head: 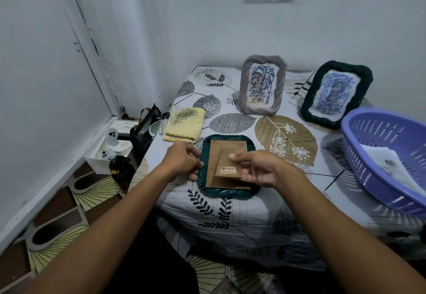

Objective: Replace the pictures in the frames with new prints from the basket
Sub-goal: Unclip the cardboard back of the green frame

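Note:
A dark green frame (227, 193) lies face down on the table, its brown back board (215, 155) up. My left hand (183, 163) grips the frame's left edge. My right hand (258, 167) pinches the brown stand flap (227, 167), which carries a barcode sticker and is lifted off the back board. A grey frame (262, 85) and a second dark green frame (335, 94) stand upright against the wall, each with a blue scribble picture. A purple basket (368, 173) at the right holds white prints (387, 160).
A folded yellow cloth (184, 124) lies left of the flat frame. The table has a leaf-patterned cover (285, 141). On the floor at left are a white tray with ghost figures (110, 141), a black bag (144, 130) and a dark bottle (119, 169).

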`<action>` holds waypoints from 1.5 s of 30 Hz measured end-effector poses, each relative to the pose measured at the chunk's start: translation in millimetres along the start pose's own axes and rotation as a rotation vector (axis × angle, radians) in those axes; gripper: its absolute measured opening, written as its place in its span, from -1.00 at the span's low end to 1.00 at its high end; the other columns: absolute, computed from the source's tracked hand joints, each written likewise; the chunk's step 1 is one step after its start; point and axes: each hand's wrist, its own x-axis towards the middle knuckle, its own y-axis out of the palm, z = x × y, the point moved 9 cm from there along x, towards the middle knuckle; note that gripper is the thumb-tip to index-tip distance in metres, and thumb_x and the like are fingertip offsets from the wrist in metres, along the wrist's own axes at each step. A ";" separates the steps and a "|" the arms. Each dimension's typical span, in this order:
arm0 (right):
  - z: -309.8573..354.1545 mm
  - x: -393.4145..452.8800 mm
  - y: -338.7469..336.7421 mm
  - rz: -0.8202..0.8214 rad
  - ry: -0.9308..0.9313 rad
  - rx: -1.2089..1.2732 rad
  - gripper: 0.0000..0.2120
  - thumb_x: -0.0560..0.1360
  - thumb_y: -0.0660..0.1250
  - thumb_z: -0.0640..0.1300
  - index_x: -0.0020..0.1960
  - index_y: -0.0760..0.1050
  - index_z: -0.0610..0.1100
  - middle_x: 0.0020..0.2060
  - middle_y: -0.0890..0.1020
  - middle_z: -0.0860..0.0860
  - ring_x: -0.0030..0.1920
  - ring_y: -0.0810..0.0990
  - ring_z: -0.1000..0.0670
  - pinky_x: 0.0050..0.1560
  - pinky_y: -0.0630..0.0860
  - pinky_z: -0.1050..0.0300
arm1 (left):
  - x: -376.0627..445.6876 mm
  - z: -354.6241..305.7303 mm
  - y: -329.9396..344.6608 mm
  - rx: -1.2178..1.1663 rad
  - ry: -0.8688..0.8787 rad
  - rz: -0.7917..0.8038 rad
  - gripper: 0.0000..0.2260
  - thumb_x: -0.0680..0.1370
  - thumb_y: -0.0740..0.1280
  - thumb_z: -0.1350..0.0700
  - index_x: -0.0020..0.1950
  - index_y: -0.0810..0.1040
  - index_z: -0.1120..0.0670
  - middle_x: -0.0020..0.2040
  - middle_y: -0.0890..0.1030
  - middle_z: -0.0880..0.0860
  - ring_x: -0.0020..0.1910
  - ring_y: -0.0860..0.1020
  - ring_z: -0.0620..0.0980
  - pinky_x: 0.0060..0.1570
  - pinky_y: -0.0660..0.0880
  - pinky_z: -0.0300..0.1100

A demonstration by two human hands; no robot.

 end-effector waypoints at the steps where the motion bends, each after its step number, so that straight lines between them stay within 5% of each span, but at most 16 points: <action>1: -2.2 -0.1 1.8 0.006 0.007 0.013 -0.90 0.51 0.33 -0.33 -0.01 0.44 -0.35 -0.32 0.67 -0.21 -0.39 0.68 -0.08 -0.39 0.64 0.08 | 0.1 0.3 0.0 -0.001 -0.001 0.000 -0.81 0.45 0.39 0.41 0.03 0.50 0.30 -0.32 0.54 0.23 -0.48 0.52 0.06 -0.53 0.55 -0.15; 20: 12.9 -13.1 11.5 0.058 -0.020 0.182 -0.95 0.52 0.27 -0.38 -0.06 0.45 -0.39 -0.36 0.66 -0.23 -0.43 0.67 -0.08 -0.45 0.61 0.15 | 1.3 1.2 -0.8 -0.004 0.011 0.009 -0.84 0.47 0.40 0.38 0.01 0.51 0.27 -0.30 0.55 0.23 -0.45 0.52 0.07 -0.48 0.58 -0.12; 25: 20.3 -24.1 13.0 0.049 -0.050 0.198 -0.97 0.52 0.26 -0.40 -0.09 0.44 -0.39 -0.40 0.65 -0.22 -0.47 0.66 -0.07 -0.50 0.59 0.18 | 0.2 -14.7 -20.8 0.000 0.173 -0.213 -0.93 0.48 0.45 0.18 -0.19 0.62 0.14 -0.32 0.61 0.10 -0.41 0.52 -0.01 -0.43 0.52 -0.18; 27: 23.5 -28.6 15.8 0.062 -0.063 0.190 -0.96 0.53 0.26 -0.40 -0.08 0.45 -0.40 -0.40 0.65 -0.21 -0.47 0.66 -0.06 -0.52 0.57 0.20 | -3.8 -25.6 -21.0 -0.092 0.235 -0.217 -0.91 0.50 0.43 0.15 -0.14 0.65 0.17 -0.30 0.63 0.09 -0.39 0.52 -0.06 -0.45 0.48 -0.26; 31: 34.7 -37.9 22.5 0.099 -0.098 0.189 -0.94 0.53 0.26 -0.38 -0.08 0.47 -0.40 -0.37 0.66 -0.21 -0.46 0.66 -0.05 -0.53 0.55 0.22 | -5.6 -33.6 -10.1 -0.314 0.200 -0.099 -0.87 0.51 0.40 0.17 -0.08 0.64 0.24 -0.20 0.66 0.15 -0.28 0.60 0.03 -0.29 0.60 -0.10; 34: 44.7 -43.8 24.4 0.109 -0.139 0.170 -0.94 0.51 0.28 -0.37 -0.07 0.49 -0.39 -0.32 0.66 -0.21 -0.43 0.66 -0.04 -0.50 0.58 0.20 | -6.0 -37.9 -3.4 -0.427 0.153 -0.028 -0.90 0.51 0.40 0.19 -0.09 0.61 0.23 -0.23 0.64 0.10 -0.32 0.60 -0.01 -0.39 0.59 -0.14; 42: 81.3 -67.3 -3.4 -0.216 -0.473 -0.445 -0.78 0.40 0.50 -0.12 -0.25 0.58 -0.27 -0.35 0.65 -0.17 -0.48 0.52 0.02 -0.57 0.39 0.28 | -5.7 -62.8 3.6 -0.635 0.099 0.055 -0.95 0.49 0.40 0.24 -0.13 0.55 0.15 -0.25 0.64 0.08 -0.39 0.62 -0.04 -0.44 0.56 -0.20; 45: 98.5 -81.7 -25.6 -0.425 -0.693 -0.543 -0.72 0.34 0.53 -0.02 -0.35 0.55 -0.20 -0.38 0.66 -0.10 -0.41 0.55 0.01 -0.39 0.47 0.12 | -3.9 -70.7 12.2 -0.657 0.093 0.079 -0.94 0.49 0.39 0.26 -0.14 0.54 0.15 -0.26 0.64 0.07 -0.41 0.62 -0.05 -0.48 0.55 -0.22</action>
